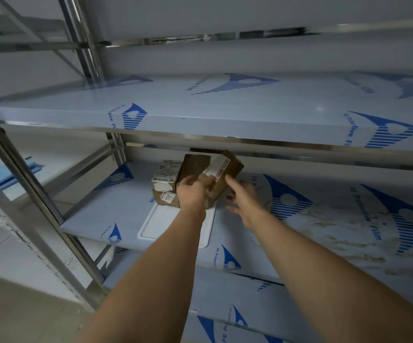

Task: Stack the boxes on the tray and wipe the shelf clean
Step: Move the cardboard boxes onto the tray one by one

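Observation:
A white tray (156, 229) lies on the middle shelf (299, 233), which is covered in blue-printed protective film. At the tray's far end brown cardboard boxes are piled: a labelled box (164, 174) at the left, a plain brown box (194, 164) beside it, and a tilted box with a white label (225, 169) on the right. My left hand (192, 194) grips the tilted box from the front. My right hand (244, 199) hovers just right of that box, fingers spread, index finger touching its side.
Brownish smears (349, 226) dirty the shelf's right part. The upper shelf (225, 107) hangs low over the boxes. Steel uprights (27, 194) stand at the left. A blue cloth (14, 174) lies on a neighbouring rack at far left.

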